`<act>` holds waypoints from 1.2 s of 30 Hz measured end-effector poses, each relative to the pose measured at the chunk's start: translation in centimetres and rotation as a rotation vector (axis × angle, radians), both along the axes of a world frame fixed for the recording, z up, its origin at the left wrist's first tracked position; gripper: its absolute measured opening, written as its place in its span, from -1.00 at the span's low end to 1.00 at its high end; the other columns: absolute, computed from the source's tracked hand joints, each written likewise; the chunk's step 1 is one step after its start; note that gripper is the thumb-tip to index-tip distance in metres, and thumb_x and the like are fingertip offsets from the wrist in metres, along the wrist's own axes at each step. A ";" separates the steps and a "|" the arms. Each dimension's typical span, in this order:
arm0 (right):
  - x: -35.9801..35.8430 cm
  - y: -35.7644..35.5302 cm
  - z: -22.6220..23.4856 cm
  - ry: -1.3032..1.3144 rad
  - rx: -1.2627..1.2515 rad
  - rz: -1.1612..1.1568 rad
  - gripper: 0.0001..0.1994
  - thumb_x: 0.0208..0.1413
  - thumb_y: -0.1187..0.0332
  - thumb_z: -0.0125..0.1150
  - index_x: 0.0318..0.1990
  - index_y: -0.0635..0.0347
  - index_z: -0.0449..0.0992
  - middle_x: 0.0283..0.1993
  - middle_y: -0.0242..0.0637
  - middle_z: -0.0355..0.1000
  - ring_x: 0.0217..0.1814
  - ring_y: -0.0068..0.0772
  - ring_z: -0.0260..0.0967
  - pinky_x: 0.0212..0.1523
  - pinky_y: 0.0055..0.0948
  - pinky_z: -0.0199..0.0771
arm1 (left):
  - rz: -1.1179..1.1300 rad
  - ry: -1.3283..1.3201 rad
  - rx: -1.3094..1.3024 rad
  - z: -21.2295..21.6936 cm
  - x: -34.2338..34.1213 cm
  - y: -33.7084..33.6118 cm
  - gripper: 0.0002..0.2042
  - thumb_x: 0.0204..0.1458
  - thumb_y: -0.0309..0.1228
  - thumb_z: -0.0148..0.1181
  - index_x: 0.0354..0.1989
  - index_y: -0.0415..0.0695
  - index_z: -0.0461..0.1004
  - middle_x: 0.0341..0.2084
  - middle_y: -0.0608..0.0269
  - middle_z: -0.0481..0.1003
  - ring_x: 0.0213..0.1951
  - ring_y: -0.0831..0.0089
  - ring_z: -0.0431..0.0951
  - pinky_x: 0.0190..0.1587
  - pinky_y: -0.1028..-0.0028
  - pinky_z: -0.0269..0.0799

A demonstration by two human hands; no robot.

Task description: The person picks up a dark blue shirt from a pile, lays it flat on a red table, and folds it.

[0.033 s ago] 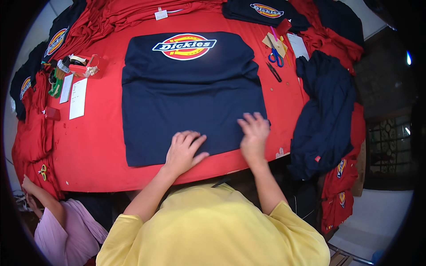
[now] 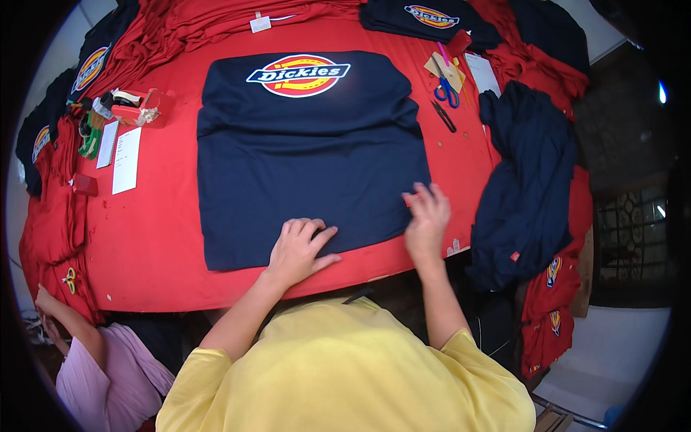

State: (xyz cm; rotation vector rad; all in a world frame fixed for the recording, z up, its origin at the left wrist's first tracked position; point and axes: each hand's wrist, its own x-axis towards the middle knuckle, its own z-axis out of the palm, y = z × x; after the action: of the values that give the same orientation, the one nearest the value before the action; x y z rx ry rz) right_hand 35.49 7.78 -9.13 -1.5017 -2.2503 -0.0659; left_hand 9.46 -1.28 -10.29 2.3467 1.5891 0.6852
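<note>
A navy blue folded garment [image 2: 309,173] lies on the red-covered table in front of me, an oval red, yellow and white print at its far end. Creases run across its middle. My left hand [image 2: 302,248] rests palm down on its near edge, thumb and fingers spread. Over the garment's near right corner is my right hand [image 2: 427,223], fingers slightly bent and apart. A small red patch [image 2: 412,199] shows by the right fingertips; whether it is a tag on the cloth, I cannot tell.
Right of the garment are blue-handled scissors [image 2: 447,92], a dark thread snipper [image 2: 444,117] and a crumpled navy garment [image 2: 529,180]. Papers [image 2: 127,160] and a red tape dispenser [image 2: 140,108] lie left. Red garments [image 2: 187,36] line the far edge. Another person [image 2: 108,367] sits lower left.
My right hand has shifted slightly right toward the garment's side edge, uncovering the small red patch. The left hand has barely moved, and the garment lies the same.
</note>
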 end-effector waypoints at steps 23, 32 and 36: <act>-0.6 -4.2 1.9 0.446 0.147 0.242 -0.83 -0.08 0.54 0.29 -0.45 0.20 0.35 -0.42 -0.22 0.36 -0.39 -0.13 0.30 -0.34 -0.21 0.25 | 0.289 -0.291 0.427 9.0 -2.0 6.4 -0.87 -0.01 -0.46 0.25 -0.41 -0.23 0.43 -0.52 0.08 0.36 -0.42 0.07 0.39 -0.29 0.18 0.35; -1.6 -0.9 6.7 0.333 -0.710 0.665 -0.85 0.10 0.35 0.24 -0.33 0.27 0.52 -0.41 -0.27 0.47 -0.40 -0.39 0.47 -0.33 -0.47 0.47 | 0.235 -1.965 -0.822 1.7 7.4 5.1 -0.72 0.18 -0.37 0.10 0.03 -0.20 0.39 -0.06 0.18 0.49 0.00 0.35 0.49 0.05 0.29 0.44; 2.0 12.4 3.4 0.541 -0.423 0.167 -0.79 0.15 0.28 0.08 -0.27 0.23 0.54 -0.27 -0.13 0.50 -0.23 -0.17 0.44 -0.19 -0.23 0.43 | 0.253 -2.027 -0.788 4.5 7.3 4.4 -0.73 0.16 -0.42 0.11 0.02 -0.19 0.39 -0.05 0.18 0.49 0.03 0.35 0.49 0.12 0.21 0.40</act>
State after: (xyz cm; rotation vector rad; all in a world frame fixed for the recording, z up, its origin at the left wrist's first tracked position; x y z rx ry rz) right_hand 37.49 20.13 -5.72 -1.3037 -1.9931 0.8127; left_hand 16.77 3.07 -5.76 0.1823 0.6877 1.3292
